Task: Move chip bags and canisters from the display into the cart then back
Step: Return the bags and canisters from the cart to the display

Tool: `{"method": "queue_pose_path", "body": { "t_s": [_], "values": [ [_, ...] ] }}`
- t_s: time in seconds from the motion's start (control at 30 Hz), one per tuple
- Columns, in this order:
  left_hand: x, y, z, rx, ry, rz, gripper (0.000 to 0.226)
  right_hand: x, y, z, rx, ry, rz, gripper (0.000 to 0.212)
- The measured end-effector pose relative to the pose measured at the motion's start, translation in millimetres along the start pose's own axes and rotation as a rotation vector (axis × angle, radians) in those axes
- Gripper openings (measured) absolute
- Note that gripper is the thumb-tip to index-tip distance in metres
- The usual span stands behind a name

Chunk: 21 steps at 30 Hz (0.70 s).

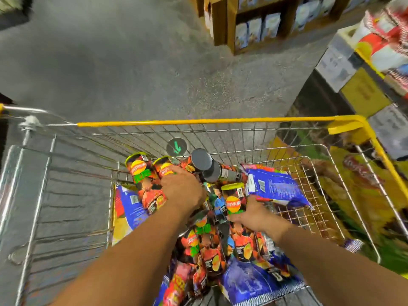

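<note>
Both my arms reach down into the wire cart (220, 122), which has a yellow rim. Several red-and-orange chip canisters (209, 246) and blue chip bags (276, 188) lie piled in its basket. My left hand (183, 191) grips a canister (167, 168) lying at the far side, beside another with a green lid (139, 168). My right hand (254, 215) holds a yellow-lidded canister (231, 202) near the basket's middle. The picture is blurred, so finger detail is unclear. Two canisters (203, 162) show grey bases toward me.
The chip display (364, 89), yellow-edged with red and white bags on top, stands to the right of the cart. A wooden shelf (254, 25) of boxes stands further back. Grey floor (110, 62) stretches ahead and to the left.
</note>
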State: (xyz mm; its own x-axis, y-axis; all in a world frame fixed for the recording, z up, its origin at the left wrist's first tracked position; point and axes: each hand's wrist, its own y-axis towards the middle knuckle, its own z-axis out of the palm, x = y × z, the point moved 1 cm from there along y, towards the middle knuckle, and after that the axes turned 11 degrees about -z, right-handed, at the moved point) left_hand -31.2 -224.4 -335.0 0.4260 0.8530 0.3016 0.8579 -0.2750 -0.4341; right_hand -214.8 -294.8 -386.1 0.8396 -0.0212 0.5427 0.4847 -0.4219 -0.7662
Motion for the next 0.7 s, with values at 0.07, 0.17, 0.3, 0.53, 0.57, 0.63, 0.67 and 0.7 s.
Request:
{"method": "queue_pose_path", "body": {
  "t_s": [0.07,0.17,0.3,0.53,0.57,0.63,0.67,0.7],
  "values": [
    [-3.9,7.5,-0.5,0.004,0.011,-0.044,0.120,-2.9,5.5,11.0,-0.048,0.007,0.013,0.102],
    [-1.6,12.5,-7.2,0.022,0.109,-0.019,0.126,-3.3,7.4,15.7,-0.098,-0.072,-0.016,0.089],
    [4.4,14.6,-4.9,0.040,0.078,0.003,0.114,5.6,0.6,5.9,-0.133,0.140,-0.107,0.039],
    [0.2,-4.1,21.2,0.136,-0.197,-0.213,0.115,31.3,-16.5,-2.2,0.055,0.348,-0.242,0.017],
    [-0.9,-8.2,15.7,0.176,-0.304,-0.275,0.123,28.2,-13.9,-1.6,0.049,0.357,-0.256,0.018],
    [0.7,-13.9,2.0,0.273,-0.484,-0.357,0.135,32.1,-22.1,-5.7,0.033,0.384,-0.263,0.021],
    [0.7,-14.9,0.2,0.334,-0.541,-0.350,0.136,35.5,-28.4,-10.2,0.020,0.411,-0.270,0.020],
    [1.8,-17.7,-1.2,0.370,-0.599,-0.327,0.134,36.2,-31.9,-14.6,0.006,0.434,-0.275,0.020]
  ]
}}
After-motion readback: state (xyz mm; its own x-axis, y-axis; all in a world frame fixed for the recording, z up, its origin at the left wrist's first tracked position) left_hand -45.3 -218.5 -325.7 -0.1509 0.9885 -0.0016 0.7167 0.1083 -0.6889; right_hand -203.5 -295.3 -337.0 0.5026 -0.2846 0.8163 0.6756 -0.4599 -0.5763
